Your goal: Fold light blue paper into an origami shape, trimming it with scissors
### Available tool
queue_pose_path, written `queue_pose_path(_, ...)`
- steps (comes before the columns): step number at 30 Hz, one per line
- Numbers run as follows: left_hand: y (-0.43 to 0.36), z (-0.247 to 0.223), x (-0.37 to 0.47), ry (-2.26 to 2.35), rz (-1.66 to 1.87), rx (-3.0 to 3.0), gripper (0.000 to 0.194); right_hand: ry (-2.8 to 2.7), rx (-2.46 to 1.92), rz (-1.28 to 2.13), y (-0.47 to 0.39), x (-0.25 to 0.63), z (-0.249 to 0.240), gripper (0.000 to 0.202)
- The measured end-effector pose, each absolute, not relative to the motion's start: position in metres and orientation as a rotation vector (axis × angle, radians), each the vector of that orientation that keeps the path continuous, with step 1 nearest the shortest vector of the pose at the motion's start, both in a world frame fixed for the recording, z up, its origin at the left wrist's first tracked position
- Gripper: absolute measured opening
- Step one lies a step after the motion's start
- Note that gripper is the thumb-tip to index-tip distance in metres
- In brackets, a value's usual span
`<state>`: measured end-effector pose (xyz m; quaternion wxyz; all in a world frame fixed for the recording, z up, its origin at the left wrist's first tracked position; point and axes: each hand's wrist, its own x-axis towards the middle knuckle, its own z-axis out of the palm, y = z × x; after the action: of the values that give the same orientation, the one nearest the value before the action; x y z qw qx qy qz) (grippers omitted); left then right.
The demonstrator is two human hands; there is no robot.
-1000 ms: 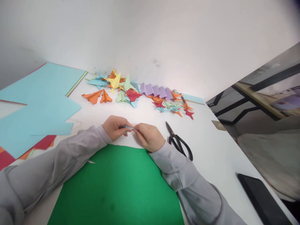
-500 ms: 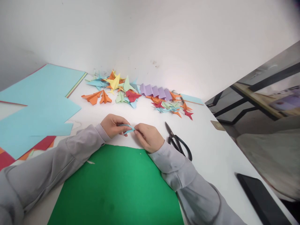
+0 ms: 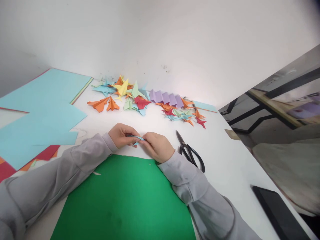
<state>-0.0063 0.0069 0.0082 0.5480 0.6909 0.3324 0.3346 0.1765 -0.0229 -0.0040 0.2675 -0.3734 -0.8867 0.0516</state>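
Observation:
A small folded piece of light blue paper [image 3: 138, 137] is pinched between both hands, above the far edge of a green sheet [image 3: 127, 196]. My left hand [image 3: 123, 135] grips its left part, with the fingers covering much of it. At the paper's right end, my right hand [image 3: 157, 146] is closed on it with thumb and fingertips. Black-handled scissors [image 3: 189, 150] lie just right of my right hand, their tips pointing away.
Several folded paper figures [image 3: 122, 88] lie along the wall, beside a pleated purple paper [image 3: 166, 98]. Large light blue sheets [image 3: 47, 113] overlap at the left, over red and orange ones. A black phone [image 3: 277, 210] rests near the table's right edge.
The blue paper has tilted slightly and less of it shows between my fingers. My right fingertips have shifted a little to the left along it.

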Motion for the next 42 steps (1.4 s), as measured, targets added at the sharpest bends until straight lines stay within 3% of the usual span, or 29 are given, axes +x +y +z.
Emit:
queue_pose_path(11, 0.007, 0.007, -0.006, 0.773, 0.764, 1.626, 0.023, -2.326, -0.912, 0.247, -0.027, 0.171, 0.000, 0.022)
queue_pose_path(24, 0.002, 0.017, -0.001, 0.810, 0.778, 1.384, 0.037, -1.805, -1.104, 1.193, -0.031, 0.167, 0.008, 0.036)
queue_pose_path(28, 0.003, 0.016, -0.001, 0.847, 0.807, 1.330, 0.035, -1.505, -1.041, 1.507, -0.027, 0.168, -0.002, 0.050)
queue_pose_path(42, 0.003, 0.017, 0.000, 0.900, 0.807, 1.281, 0.033, -1.537, -1.041, 1.471, -0.027, 0.170, 0.005, 0.041)
